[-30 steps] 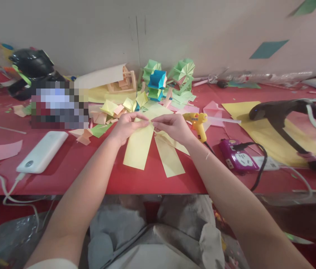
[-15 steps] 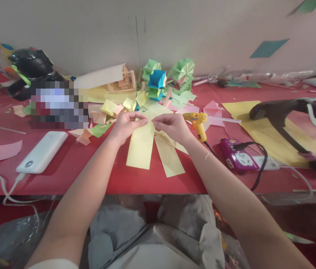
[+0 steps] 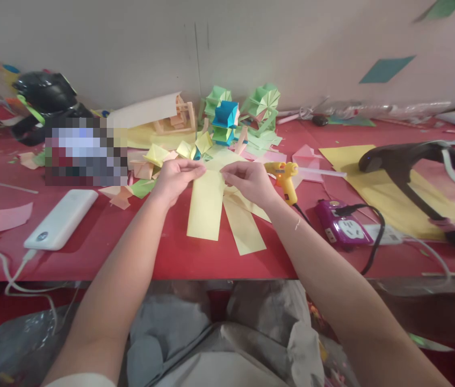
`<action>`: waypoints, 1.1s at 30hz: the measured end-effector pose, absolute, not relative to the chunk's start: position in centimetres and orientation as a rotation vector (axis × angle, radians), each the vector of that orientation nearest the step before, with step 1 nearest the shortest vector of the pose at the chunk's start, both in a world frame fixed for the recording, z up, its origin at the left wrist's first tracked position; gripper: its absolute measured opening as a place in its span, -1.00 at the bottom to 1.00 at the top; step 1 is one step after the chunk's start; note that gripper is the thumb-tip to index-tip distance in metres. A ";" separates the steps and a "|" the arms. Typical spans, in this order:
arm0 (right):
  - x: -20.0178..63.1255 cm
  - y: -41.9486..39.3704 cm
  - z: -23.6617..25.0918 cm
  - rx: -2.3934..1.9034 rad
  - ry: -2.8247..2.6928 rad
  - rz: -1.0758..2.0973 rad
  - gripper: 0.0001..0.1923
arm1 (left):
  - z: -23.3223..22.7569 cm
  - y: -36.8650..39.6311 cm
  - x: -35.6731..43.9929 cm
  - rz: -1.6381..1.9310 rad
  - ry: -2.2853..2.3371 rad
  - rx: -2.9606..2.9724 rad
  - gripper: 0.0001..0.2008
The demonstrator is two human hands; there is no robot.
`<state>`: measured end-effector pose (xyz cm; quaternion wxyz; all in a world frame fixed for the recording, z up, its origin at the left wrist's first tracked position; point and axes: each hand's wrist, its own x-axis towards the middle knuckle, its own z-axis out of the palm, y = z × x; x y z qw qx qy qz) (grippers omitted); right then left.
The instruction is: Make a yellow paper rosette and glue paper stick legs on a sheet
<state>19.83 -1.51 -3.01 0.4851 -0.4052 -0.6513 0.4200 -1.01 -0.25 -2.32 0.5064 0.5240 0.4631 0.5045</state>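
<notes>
Both hands, left and right, pinch the yellow strip's twelve-o'clock end; light, floppy paper, creases easily.

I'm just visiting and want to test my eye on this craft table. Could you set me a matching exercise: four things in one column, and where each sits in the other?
Things:
1. yellow paper strip
2. glue gun
3. white power bank
4. purple power strip

Places:
A. flat on the red table, far left of the hands
B. pinched at its top by the left hand and right hand
C. just right of the right hand
D. near the table's front edge, black cord plugged in

Pairs: 1-B, 2-C, 3-A, 4-D
</notes>
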 end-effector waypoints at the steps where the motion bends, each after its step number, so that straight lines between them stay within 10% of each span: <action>1: 19.8 -1.5 -3.0 -0.982 -1.587 1.018 -0.87 | -2.3 -0.3 -1.0 1.215 1.119 1.260 -0.58; 33: 20.5 -1.2 -2.2 -1.068 -1.421 0.657 -0.89 | -2.2 -0.7 -1.2 1.118 1.129 1.497 -0.59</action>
